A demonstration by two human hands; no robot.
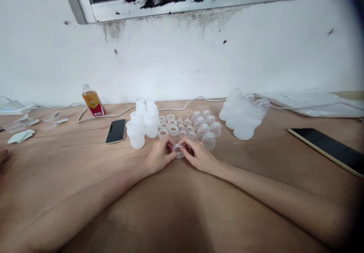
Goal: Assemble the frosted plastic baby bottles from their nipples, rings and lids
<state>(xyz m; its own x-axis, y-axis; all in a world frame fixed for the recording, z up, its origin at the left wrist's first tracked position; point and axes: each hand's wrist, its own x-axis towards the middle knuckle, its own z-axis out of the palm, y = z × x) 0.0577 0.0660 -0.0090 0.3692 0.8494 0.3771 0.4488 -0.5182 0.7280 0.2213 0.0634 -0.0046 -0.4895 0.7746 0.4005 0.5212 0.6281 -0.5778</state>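
Observation:
Between my two hands, low over the wooden table, is a clear plastic ring (178, 152). My left hand (160, 155) pinches its left side, and my right hand (199, 155) grips the right side. Just beyond my fingers lie several similar collar rings (173, 130). To their right are several small clear nipples (187, 121), then several clear dome caps (203, 130). Several frosted white bottles (137, 135) stand in rows behind my left hand. At the back right, a cluster of bottles topped with clear domes (243, 122) stands together.
A smartphone (116, 131) and a drink bottle (94, 100) are on the left; a larger phone (327, 146) lies at the right. A white cable (196, 98) runs along the wall. Plastic bags (313, 103) lie back right. Another person's hand (2, 156) shows at the left edge.

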